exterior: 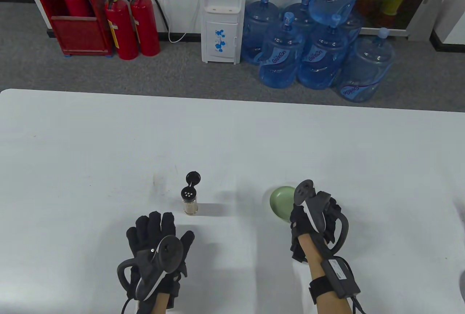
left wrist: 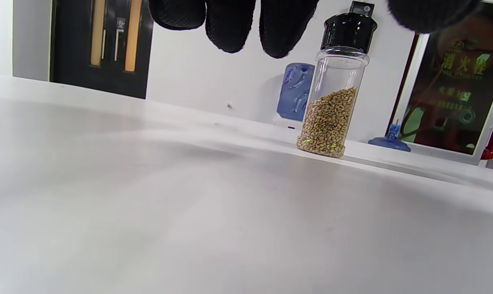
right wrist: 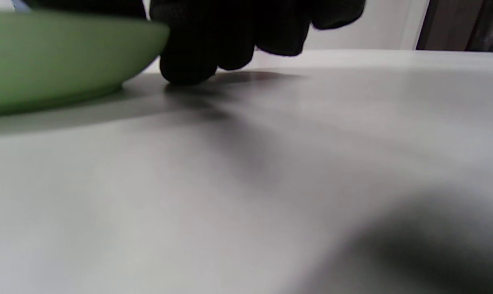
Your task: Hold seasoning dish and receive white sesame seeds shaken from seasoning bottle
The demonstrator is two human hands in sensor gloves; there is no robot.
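The seasoning bottle [exterior: 190,202] stands upright on the white table [exterior: 109,147], clear with pale sesame seeds inside; its black flip lid [exterior: 193,177] is open, showing the shaker holes. My left hand [exterior: 168,225] hovers just near-left of it with fingers spread, holding nothing; in the left wrist view its fingertips [left wrist: 230,24] hang above the table, short of the bottle [left wrist: 332,106]. The green seasoning dish [exterior: 281,202] rests on the table. My right hand [exterior: 298,214] is at its right rim, fingers [right wrist: 189,61] curled against the dish [right wrist: 58,61] and touching the table.
Beyond the table's far edge stand red fire extinguishers [exterior: 132,25], a water dispenser [exterior: 221,19] and several blue water jugs [exterior: 316,56] on the grey floor. A cable runs from my right wrist unit [exterior: 339,274].
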